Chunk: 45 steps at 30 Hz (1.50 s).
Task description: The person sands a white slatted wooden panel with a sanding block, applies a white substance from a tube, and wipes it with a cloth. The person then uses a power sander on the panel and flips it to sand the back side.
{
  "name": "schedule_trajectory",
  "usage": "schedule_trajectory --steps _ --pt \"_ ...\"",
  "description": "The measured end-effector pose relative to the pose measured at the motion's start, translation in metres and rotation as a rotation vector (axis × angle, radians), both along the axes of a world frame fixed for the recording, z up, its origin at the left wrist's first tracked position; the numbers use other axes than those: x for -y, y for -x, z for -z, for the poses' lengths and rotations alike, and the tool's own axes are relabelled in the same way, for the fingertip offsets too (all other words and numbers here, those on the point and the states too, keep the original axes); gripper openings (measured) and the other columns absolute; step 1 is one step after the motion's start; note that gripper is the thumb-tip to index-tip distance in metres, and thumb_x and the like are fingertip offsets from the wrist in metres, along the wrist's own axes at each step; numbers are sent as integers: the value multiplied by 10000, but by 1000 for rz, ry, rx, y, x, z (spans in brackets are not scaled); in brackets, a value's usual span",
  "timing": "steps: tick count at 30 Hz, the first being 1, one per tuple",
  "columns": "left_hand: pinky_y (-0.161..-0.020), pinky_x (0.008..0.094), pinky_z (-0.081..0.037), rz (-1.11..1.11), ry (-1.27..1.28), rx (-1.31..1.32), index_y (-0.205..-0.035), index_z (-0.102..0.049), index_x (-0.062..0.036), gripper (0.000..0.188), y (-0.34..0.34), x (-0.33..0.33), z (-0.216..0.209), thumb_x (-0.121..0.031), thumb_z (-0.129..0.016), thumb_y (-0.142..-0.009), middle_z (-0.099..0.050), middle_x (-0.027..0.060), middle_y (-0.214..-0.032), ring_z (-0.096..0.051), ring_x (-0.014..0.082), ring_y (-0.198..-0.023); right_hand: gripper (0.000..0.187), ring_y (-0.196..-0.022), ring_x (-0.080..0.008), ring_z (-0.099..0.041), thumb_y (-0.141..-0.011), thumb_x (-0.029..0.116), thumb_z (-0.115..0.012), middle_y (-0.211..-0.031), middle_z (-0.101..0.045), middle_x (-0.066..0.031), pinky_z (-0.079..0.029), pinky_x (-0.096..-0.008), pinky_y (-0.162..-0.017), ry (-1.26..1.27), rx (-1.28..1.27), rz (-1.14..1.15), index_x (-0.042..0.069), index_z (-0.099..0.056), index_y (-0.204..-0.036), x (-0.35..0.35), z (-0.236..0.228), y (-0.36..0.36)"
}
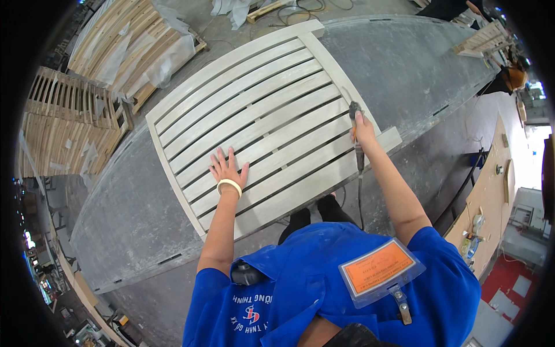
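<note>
A pale, whitewashed wooden slatted panel (286, 128) lies flat in front of me, with long slats set between side rails. My left hand (228, 169) rests on the slats near the panel's near left part, fingers spread and holding nothing. At the right side rail, my right hand (363, 130) is closed around a slim handheld power tool (359, 156) with a dark head. That head sits at or just above the rail; contact cannot be made out. A dark cord or hose runs from the tool down toward my body.
The panel lies on a large grey worktable (399, 63). Stacked wooden slatted pieces (130, 43) with plastic sheeting stand at the far left. Another person (511, 78) is at the far right, near a small slatted piece (483, 40). A wooden bench top (485, 196) stands at right.
</note>
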<state>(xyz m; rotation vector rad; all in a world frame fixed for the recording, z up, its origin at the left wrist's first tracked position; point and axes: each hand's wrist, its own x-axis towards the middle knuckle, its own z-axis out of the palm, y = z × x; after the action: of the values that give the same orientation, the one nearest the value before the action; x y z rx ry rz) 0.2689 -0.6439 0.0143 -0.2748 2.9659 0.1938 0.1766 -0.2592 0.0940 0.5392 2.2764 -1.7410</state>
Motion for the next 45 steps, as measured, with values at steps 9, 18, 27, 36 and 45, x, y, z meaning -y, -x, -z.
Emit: schedule_trajectory --steps 9,18,27,36,45 --pt "-1144 587 -72 145 -32 -14 -1512 -250 -163 788 22 -34 5 -549 -519 -880 -79 167 -1591 -55 436 -1446 512 -481 -145 -547 -986 507 -409 -618 -563 -65 -443 -309 -426 -94 125 -204 23 -574 -1022 -34 20 -31" --pt "-1147 581 -73 251 -27 -12 -1517 -244 -169 773 27 -59 -1 -531 -514 -889 -90 167 -1591 -49 426 -1450 538 -478 -149 -550 -971 536 -410 -610 -559 -47 -434 -297 -428 -158 389 -484 28 -586 -991 -85 -15 -72" --pt "-1120 631 -86 469 -110 -18 -1503 -275 -151 802 14 -106 2 -544 -551 -861 -106 194 -1582 -75 468 -1432 499 -472 -144 -542 -992 485 -419 -584 -541 -54 -424 -294 -432 62 486 -429 17 -586 -1044 -177 -41 -136" --pt "-1116 638 -85 652 -175 84 -1501 -295 -221 747 2 -185 -4 -549 -522 -869 -71 178 -1591 -63 459 -1438 489 -476 -177 -559 -996 465 -409 -613 -549 -70 -461 -334 -463 -404 587 -811 7 -576 -949 -211 -105 -66" --pt "-1125 631 -91 602 -143 101 -1474 -339 -281 710 6 -195 -5 -590 -515 -859 -120 145 -1589 -86 437 -1442 630 -580 -295 -586 -985 523 -364 -651 -587 -175 -459 -454 -555 -876 161 -1002 -46 -632 -954 -87 -79 245"
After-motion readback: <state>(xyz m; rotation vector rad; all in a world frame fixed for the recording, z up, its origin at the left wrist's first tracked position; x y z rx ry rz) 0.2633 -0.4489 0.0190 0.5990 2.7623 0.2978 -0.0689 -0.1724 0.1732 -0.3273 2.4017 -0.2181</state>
